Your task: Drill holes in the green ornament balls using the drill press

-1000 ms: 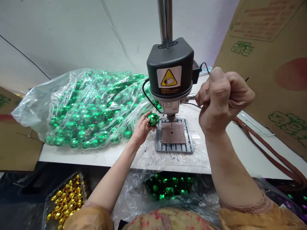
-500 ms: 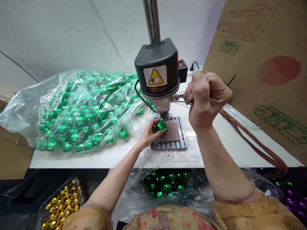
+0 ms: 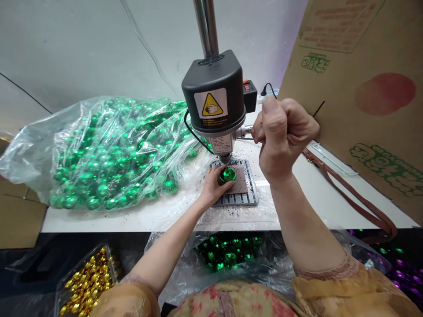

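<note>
We see the left hand (image 3: 214, 186) pinching one green ball (image 3: 228, 175) between the thumb and the fingers, over the brown board (image 3: 243, 179) and just below the chuck (image 3: 225, 158) of the drill press (image 3: 213, 90) (whether the ball touches the board, we cannot tell). The right hand (image 3: 284, 137) is closed as a fist on the metal lever (image 3: 245, 130). To the left, a clear bag (image 3: 109, 154) of green balls lies on the tabletop (image 3: 109, 221).

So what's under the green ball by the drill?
A brown board shows, lying on a slotted metal base. The spot right beneath the ball is hidden by the ball and left hand.
</note>
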The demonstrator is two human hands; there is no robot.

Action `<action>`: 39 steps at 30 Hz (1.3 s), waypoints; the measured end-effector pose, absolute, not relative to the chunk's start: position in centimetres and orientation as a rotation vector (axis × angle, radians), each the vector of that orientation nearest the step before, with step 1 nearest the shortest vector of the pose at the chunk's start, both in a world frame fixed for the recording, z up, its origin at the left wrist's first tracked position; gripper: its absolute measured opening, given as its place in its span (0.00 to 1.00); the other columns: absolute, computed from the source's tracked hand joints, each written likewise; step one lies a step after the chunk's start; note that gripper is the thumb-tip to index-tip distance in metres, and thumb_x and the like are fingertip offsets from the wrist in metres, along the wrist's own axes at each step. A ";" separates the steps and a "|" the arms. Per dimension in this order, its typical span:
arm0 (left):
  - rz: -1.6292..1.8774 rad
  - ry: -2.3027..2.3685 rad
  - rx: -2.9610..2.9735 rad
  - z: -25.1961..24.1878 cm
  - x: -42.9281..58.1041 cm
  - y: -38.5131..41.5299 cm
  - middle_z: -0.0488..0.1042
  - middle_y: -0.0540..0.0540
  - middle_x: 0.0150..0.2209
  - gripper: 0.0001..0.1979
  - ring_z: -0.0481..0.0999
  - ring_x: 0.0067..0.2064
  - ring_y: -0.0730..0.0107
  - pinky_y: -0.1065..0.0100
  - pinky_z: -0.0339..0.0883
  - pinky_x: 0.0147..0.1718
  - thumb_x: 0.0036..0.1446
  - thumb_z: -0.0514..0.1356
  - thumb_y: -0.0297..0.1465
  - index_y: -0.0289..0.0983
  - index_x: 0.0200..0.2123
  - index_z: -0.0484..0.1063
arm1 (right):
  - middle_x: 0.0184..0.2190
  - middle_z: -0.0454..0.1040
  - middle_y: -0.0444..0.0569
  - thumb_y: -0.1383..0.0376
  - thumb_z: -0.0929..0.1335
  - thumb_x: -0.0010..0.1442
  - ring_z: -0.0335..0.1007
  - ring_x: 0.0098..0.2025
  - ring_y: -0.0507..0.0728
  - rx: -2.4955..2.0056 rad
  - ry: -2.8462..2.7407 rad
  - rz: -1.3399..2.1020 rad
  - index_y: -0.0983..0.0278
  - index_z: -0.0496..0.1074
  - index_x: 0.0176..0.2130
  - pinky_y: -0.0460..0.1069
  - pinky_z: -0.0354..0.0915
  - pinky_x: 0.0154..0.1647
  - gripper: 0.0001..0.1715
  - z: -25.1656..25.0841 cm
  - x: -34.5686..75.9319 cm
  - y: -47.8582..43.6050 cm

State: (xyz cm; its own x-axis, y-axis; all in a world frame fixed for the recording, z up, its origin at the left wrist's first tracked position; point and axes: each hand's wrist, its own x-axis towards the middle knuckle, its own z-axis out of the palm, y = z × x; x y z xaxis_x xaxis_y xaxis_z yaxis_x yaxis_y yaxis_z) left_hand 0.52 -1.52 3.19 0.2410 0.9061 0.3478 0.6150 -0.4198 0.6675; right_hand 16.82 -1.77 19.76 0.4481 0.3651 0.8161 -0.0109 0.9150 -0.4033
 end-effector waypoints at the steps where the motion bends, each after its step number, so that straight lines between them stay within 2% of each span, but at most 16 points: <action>1: 1.029 1.386 2.107 2.9 0.7 -1.6 0.77 0.41 0.52 0.28 0.76 0.55 0.51 0.51 0.72 0.55 0.55 0.73 0.35 0.42 0.58 0.73 | 0.15 0.53 0.37 0.58 0.69 0.67 0.49 0.17 0.46 -0.371 -1.088 0.238 0.61 0.52 0.20 0.50 0.48 0.22 0.30 19.7 16.9 -1.8; 13: 1.129 1.359 1.933 1.7 1.1 -2.4 0.75 0.40 0.54 0.26 0.76 0.57 0.52 0.52 0.71 0.56 0.57 0.72 0.37 0.40 0.57 0.70 | 0.16 0.48 0.39 0.57 0.67 0.68 0.45 0.18 0.46 -0.388 -1.083 0.127 0.61 0.48 0.20 0.50 0.43 0.22 0.32 17.6 16.7 -1.9; 20: 1.125 1.345 1.924 1.6 1.0 -2.5 0.74 0.40 0.54 0.27 0.76 0.57 0.53 0.53 0.72 0.56 0.58 0.72 0.40 0.41 0.58 0.70 | 0.15 0.46 0.39 0.53 0.66 0.67 0.42 0.18 0.47 -0.434 -1.085 0.112 0.60 0.43 0.22 0.51 0.45 0.21 0.33 16.6 16.8 -1.6; 28: 1.133 1.345 1.919 1.7 1.1 -2.5 0.75 0.40 0.52 0.25 0.76 0.56 0.52 0.52 0.72 0.55 0.58 0.72 0.38 0.40 0.56 0.71 | 0.16 0.46 0.38 0.63 0.68 0.65 0.42 0.17 0.45 -0.261 -1.059 0.060 0.63 0.44 0.20 0.49 0.42 0.20 0.32 15.9 16.6 -1.3; 39: 1.143 1.333 1.929 1.7 1.1 -2.5 0.75 0.40 0.52 0.25 0.76 0.56 0.52 0.54 0.72 0.55 0.58 0.72 0.39 0.41 0.56 0.71 | 0.15 0.46 0.38 0.68 0.67 0.64 0.41 0.16 0.44 -0.218 -1.077 0.030 0.63 0.43 0.21 0.49 0.42 0.19 0.31 15.2 16.7 -1.2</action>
State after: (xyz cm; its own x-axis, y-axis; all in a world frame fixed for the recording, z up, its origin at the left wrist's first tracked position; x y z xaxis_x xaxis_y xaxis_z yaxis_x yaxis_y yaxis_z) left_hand 1.10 -2.55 1.68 0.1562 0.9261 0.3435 0.4808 -0.3751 0.7926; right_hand 16.71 -1.21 15.19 0.4754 0.1299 0.8701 0.0820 0.9782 -0.1909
